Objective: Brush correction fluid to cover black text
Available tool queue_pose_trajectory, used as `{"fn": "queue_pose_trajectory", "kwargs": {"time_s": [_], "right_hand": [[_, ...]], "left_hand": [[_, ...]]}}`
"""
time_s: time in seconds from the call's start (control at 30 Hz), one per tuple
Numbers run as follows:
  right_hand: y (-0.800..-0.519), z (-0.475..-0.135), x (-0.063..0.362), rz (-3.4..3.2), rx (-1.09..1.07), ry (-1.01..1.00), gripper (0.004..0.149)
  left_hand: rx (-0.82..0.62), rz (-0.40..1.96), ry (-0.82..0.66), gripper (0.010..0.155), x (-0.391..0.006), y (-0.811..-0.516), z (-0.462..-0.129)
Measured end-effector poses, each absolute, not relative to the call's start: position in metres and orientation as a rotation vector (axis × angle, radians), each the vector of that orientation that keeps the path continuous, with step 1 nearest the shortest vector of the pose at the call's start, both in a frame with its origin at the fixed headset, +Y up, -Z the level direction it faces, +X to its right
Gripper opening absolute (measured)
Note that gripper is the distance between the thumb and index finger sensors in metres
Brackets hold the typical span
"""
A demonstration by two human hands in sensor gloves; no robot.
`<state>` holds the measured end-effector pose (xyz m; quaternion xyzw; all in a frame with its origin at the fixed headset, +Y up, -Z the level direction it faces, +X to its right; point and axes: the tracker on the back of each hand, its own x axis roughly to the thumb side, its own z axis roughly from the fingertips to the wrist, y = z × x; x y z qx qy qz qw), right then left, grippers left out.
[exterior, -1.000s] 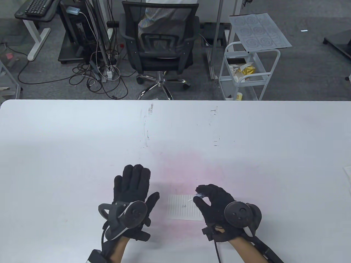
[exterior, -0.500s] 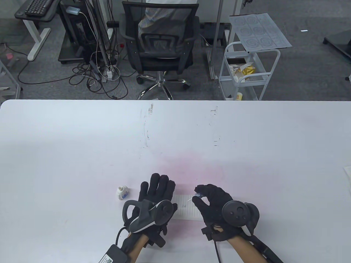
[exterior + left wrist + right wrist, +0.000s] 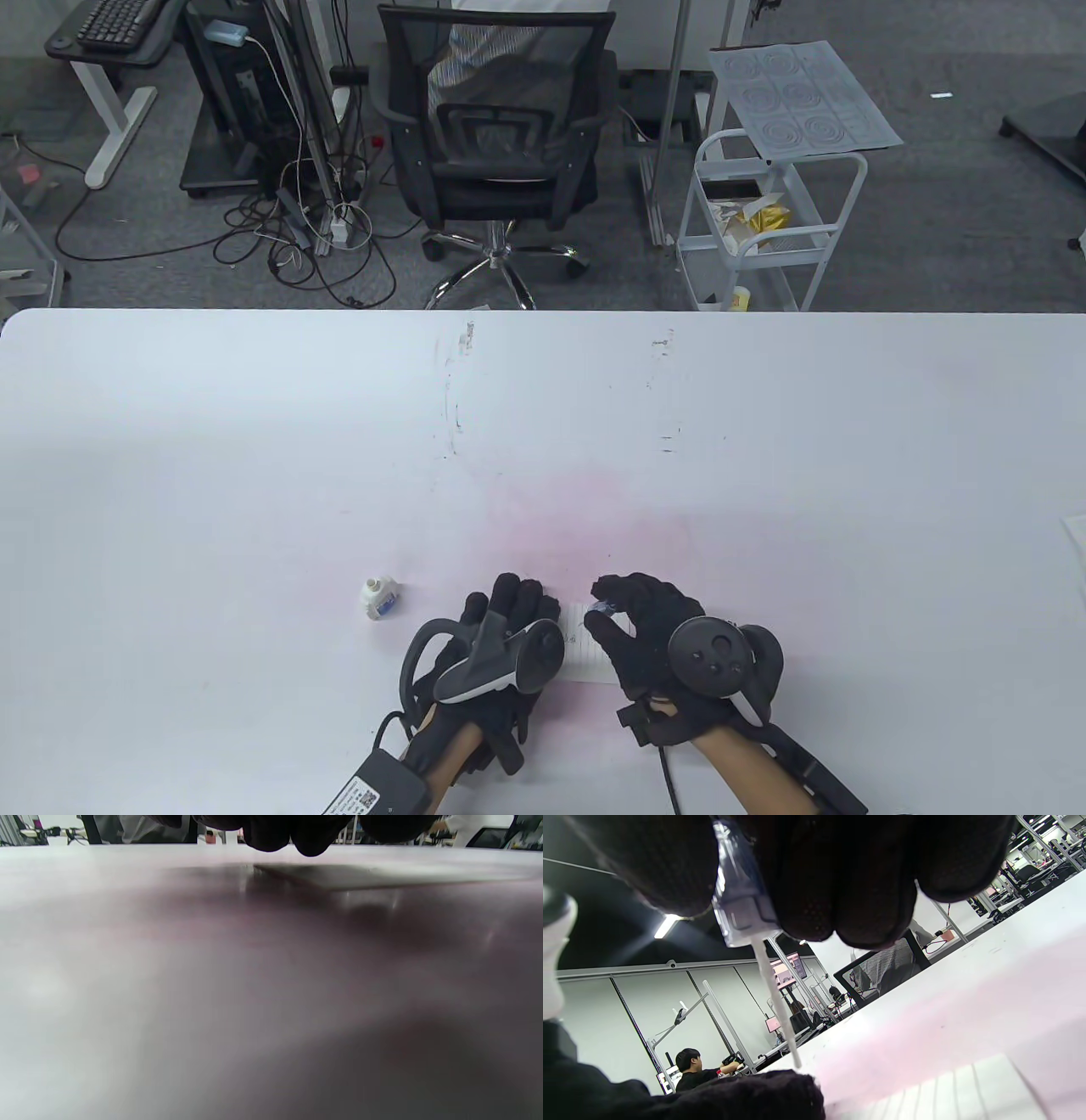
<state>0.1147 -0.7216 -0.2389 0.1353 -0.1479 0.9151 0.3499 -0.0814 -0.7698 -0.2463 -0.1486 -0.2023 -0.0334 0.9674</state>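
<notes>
A small lined paper slip with black text lies on the white table between my hands; it also shows in the right wrist view. My left hand rests flat on the slip's left part, fingers stretched out. My right hand pinches the clear cap of the correction fluid brush between thumb and fingers, and its thin white brush stem hangs down over the slip. The open correction fluid bottle lies on the table left of my left hand.
A black office chair and a white cart stand beyond the table's far edge. A white sheet's corner shows at the right table edge. The table has faint pink stains and scuff marks.
My left hand moved right from the bottle, leaving it on the table, and came to rest on the slip. My right hand with the brush shifted slightly left.
</notes>
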Motion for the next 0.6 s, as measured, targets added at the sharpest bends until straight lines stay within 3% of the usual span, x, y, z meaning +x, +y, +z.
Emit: {"fn": "queue_pose_trajectory", "kwargs": {"time_s": [0.2, 0.6], "right_hand": [[-0.731, -0.243, 0.105, 2.430, 0.380, -0.322, 0.049], [-0.735, -0.244, 0.096, 2.481, 0.421, -0.300, 0.049]], "left_hand": [[-0.395, -0.086, -0.415, 0.065, -0.079, -0.778, -0.249], [-0.401, -0.086, -0.414, 0.065, -0.079, -0.777, -0.248]]}}
